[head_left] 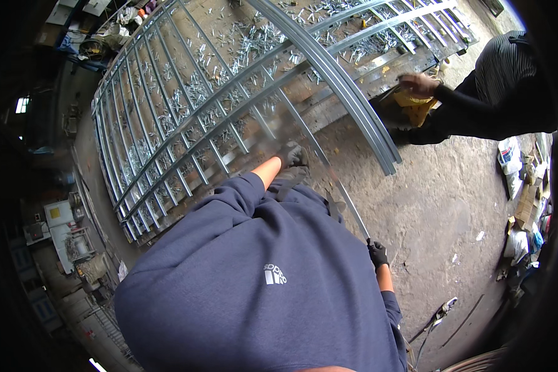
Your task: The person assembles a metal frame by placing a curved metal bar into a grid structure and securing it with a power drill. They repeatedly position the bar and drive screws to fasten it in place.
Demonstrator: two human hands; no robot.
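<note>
My right hand (378, 253), in a dark glove, is closed round the near end of a long thin metal bar (335, 177). The bar slants up and left past my body to the edge of the bench. In front of my waist, close to that edge, is my gloved left hand (293, 154). Its fingers look partly curled but are blurred, and what they hold, if anything, cannot be made out. Beyond it lies a curved-looking grid of shiny metal strips (186, 133), with long rails crossing many slats.
Small metal offcuts (254, 53) litter the bench (328, 115). A bundle of long metal channels (353, 102) juts over its near edge. At right, another person's hand (418, 85) is near a yellow object (413, 108). Bags and cardboard (527, 198) lie along the right.
</note>
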